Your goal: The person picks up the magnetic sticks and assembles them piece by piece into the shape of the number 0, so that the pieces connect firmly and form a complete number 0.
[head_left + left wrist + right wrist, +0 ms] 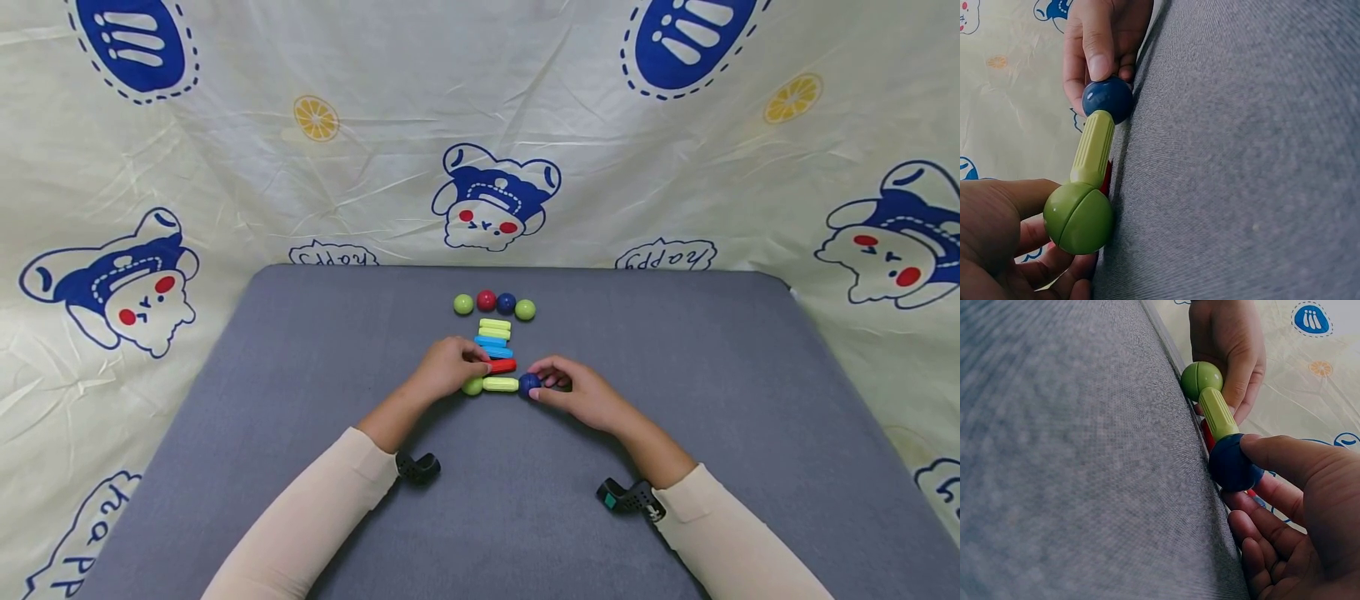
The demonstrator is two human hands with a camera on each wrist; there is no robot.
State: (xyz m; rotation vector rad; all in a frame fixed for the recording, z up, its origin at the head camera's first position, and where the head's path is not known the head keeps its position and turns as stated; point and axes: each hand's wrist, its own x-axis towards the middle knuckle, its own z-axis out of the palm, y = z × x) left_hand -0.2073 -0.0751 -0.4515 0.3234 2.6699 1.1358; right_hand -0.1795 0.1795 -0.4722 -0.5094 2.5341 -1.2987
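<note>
A light yellow-green ridged rod (501,384) joins a green ball (1079,219) at its left end and a dark blue ball (1232,464) at its right end. My right hand (581,392) pinches the blue ball between thumb and fingers. Just behind this joined piece lies a red rod (504,365). My left hand (450,367) has thumb and index finger at the red rod's left end, appearing to pinch it. In the left wrist view, the green ball stands in front of the left fingertips and partly hides them.
Beyond the hands lie blue rods (497,352) and yellow-green rods (495,325) in a stack-like column. Farther back is a row of balls: green (463,304), red (487,301), dark blue (506,303) and green (525,310). A grey cloth covers the table (300,333).
</note>
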